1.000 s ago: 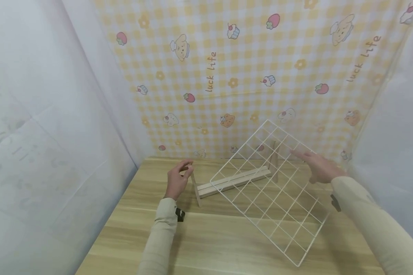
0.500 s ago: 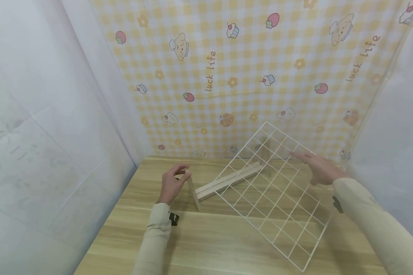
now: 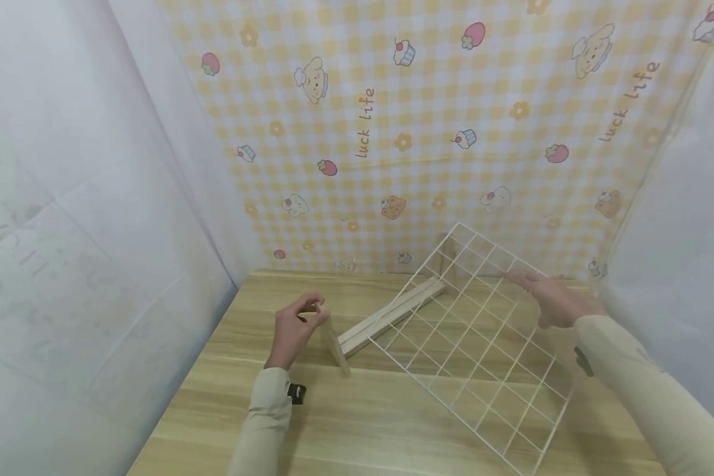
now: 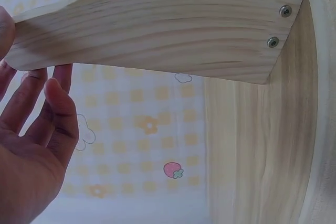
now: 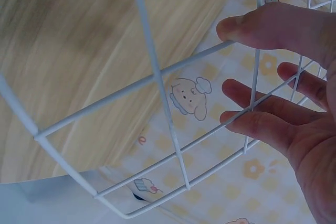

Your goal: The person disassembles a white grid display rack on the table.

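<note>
White grid [image 5: 159, 75], wooden stand [image 3: 387, 320] between hands [image 3: 293, 332] [image 3: 553, 297]

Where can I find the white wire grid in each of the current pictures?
Head: the white wire grid is right of centre, in the lower half, tilted, with the right hand at its far right side.
Left wrist: not in it.
Right wrist: its bars cross the picture.
Shared landmark: the yellow checked cloth, in all three views.

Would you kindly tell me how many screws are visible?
2, in the left wrist view: an upper screw and a lower screw at one end of the wooden panel; others may be hidden.
</note>
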### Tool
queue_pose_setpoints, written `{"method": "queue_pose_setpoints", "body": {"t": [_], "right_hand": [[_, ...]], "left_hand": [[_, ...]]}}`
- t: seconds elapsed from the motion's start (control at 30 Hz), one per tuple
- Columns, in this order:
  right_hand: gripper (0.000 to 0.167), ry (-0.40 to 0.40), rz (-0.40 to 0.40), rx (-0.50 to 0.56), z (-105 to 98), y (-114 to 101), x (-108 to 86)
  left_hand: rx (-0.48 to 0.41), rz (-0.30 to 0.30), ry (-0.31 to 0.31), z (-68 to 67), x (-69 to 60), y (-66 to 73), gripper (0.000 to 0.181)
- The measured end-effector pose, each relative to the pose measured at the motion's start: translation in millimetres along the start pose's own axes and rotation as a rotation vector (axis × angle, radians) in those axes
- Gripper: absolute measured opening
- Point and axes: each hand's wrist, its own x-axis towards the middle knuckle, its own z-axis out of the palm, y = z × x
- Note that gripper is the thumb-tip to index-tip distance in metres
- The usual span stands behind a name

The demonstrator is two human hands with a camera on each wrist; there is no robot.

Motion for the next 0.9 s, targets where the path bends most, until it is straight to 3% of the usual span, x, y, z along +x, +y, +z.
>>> {"method": "queue_pose_setpoints", "body": {"t": [0.23,0.43,0.9], "right_hand": [[0.115,0.009,0.003,0.052,10.4,6.0,-0.8],[0.114,-0.053,0.042,0.089,15.9,7.6,-0.6],[0.112,-0.064,-0.01,0.039,25.5,7.6,0.1]], "left_hand": [[0.001,0.03,0.008,-1.9,-11.1,4.2,0.031],[0.023,0.049,0.016,-2.7,-18.4,7.4,0.032],[0.055,0.087,0.035,-3.7,-32.0,18.5,0.036]]}}
